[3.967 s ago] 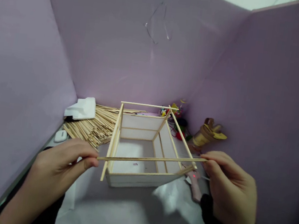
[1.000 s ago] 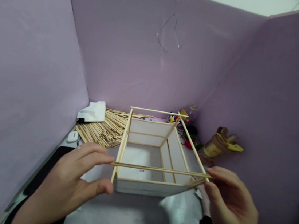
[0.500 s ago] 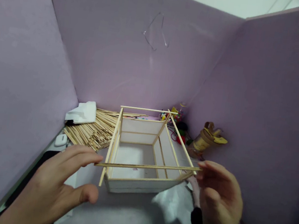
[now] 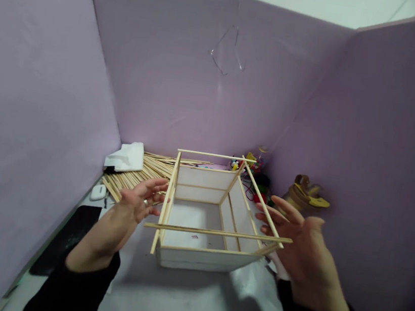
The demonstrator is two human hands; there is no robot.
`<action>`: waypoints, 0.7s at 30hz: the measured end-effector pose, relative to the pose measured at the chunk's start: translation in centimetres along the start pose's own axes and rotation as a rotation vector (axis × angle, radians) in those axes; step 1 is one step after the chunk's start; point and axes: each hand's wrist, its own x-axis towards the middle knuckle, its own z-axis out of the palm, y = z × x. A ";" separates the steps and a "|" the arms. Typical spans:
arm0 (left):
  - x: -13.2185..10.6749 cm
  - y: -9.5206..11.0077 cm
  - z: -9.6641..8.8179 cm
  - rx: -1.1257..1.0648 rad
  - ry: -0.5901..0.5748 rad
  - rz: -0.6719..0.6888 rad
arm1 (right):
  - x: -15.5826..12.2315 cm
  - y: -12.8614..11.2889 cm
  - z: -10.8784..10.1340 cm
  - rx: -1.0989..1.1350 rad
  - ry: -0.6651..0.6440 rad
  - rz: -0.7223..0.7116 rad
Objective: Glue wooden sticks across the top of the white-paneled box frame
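An open-topped box frame (image 4: 201,259) made of thin wooden sticks and white panels stands on the grey table. A long stick (image 4: 216,232) lies across its near top corners. My left hand (image 4: 138,205) is beside the frame's left rail, fingers spread, touching or almost touching it. My right hand (image 4: 301,244) is open at the frame's right side, fingers spread close to the right rail and the stick's end. Neither hand holds anything.
A heap of loose wooden sticks (image 4: 139,174) lies behind my left hand, with a white foam piece (image 4: 126,157) on it. A small white device (image 4: 98,192) and a black mat (image 4: 65,236) lie at the left. Coloured clutter (image 4: 253,174) and a brown tape roll (image 4: 303,196) sit at the back right. Purple walls enclose the table.
Both hands have let go of the long stick, which now rests on the frame. They have opened and moved forward along the frame's two sides.
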 end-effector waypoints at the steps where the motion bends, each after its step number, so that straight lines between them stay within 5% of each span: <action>1: 0.1 0.0 0.3 -0.063 -0.003 -0.027 | 0.5 -0.3 0.2 0.014 -0.035 0.049; 12: 0.6 -0.2 1.5 -0.117 -0.027 -0.009 | 2.5 -1.8 2.5 0.066 0.013 0.170; 21: -0.7 1.3 2.1 0.002 0.151 0.023 | 0.5 -3.2 2.5 -0.112 -0.011 -0.018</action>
